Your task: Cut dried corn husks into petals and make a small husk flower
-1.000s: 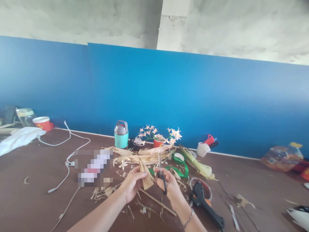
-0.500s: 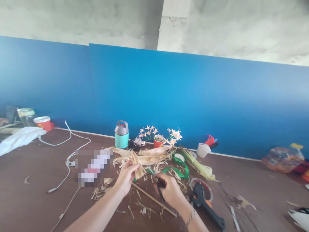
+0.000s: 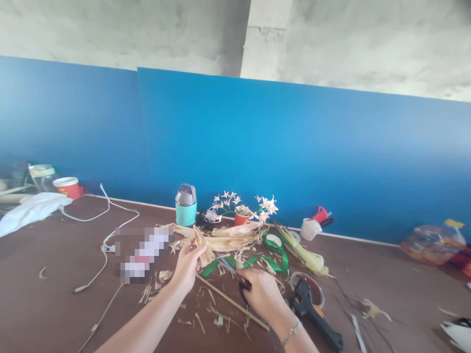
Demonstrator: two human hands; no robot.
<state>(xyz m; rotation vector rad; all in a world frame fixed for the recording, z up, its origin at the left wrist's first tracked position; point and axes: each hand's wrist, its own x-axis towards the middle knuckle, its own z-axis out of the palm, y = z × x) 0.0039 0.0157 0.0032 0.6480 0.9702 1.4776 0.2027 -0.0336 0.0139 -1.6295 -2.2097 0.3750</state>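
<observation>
Pinched between the thumb and fingers of my left hand (image 3: 189, 262) is a piece of dried corn husk (image 3: 203, 250), held up above the table. My right hand (image 3: 259, 289) is closed round the black handles of a pair of scissors (image 3: 227, 264), whose blades point left toward the husk's lower edge. Whether the blades touch the husk I cannot tell. Below and between my hands lie a thin stick (image 3: 233, 302) and scattered husk scraps. A green ribbon (image 3: 210, 267) runs behind the scissors, and more dried husks (image 3: 235, 241) lie beyond.
A glue gun (image 3: 312, 314) and tape roll (image 3: 322, 294) lie right of my right hand. Behind stand a teal flask (image 3: 186, 213), husk flowers (image 3: 267, 208) in a red cup (image 3: 242, 217) and a white cup (image 3: 310, 229). White cables (image 3: 105, 240) cross the left side.
My left hand has moved slightly left with the husk. The scissors' blades, mostly hidden before, now show apart from the husk's edge. My right hand has shifted slightly.
</observation>
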